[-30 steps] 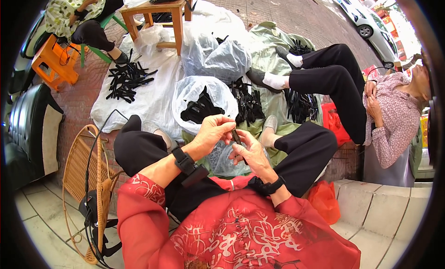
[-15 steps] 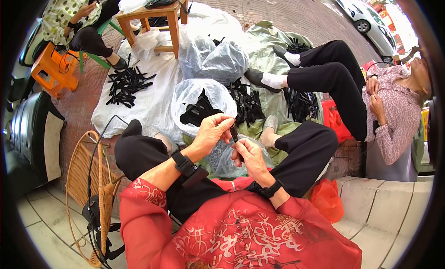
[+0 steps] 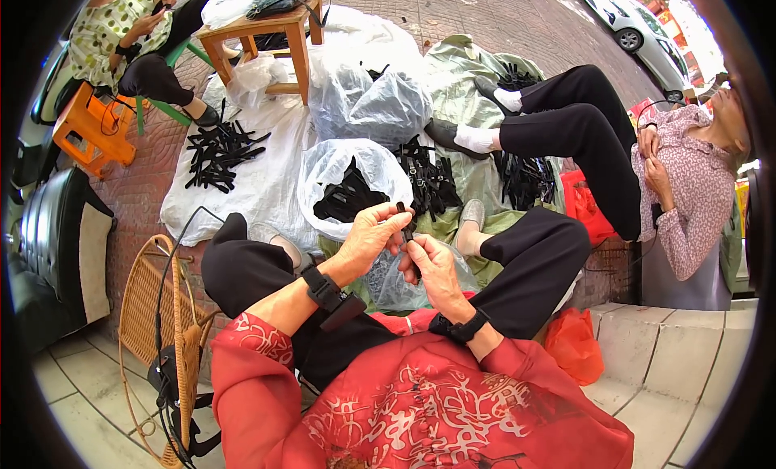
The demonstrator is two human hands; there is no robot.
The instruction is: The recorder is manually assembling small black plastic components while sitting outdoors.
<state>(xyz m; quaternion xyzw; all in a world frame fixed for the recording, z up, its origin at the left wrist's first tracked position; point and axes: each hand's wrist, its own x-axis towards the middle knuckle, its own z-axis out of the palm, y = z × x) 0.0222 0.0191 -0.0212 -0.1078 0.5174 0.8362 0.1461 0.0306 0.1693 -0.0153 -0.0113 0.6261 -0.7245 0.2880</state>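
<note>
Both my hands meet in front of my lap on a short black strap (image 3: 406,234). The fingers of my left hand (image 3: 365,241) are closed in a pinch around its upper part, and its tip sticks up above them. Lower down, my right hand (image 3: 437,273) grips the same strap between thumb and fingers. Just beyond my hands stands a clear plastic bag (image 3: 310,168) holding many black straps (image 3: 349,193). More black straps with metal-looking buckles (image 3: 430,178) lie right of the bag. The finer parts of the held strap are too small to make out.
A loose heap of straps (image 3: 223,157) lies on white sheeting (image 3: 275,142) at left. Beyond are a wooden stool (image 3: 297,53) and an orange stool (image 3: 95,134). A wicker chair (image 3: 149,307) stands left of me. Co-workers sit at right (image 3: 687,154) and far left (image 3: 105,33).
The strap's upper end now shows above my left fingers, where before they covered it. My hands stay close together, with the fingers slightly shifted. The whole view has tilted a little.
</note>
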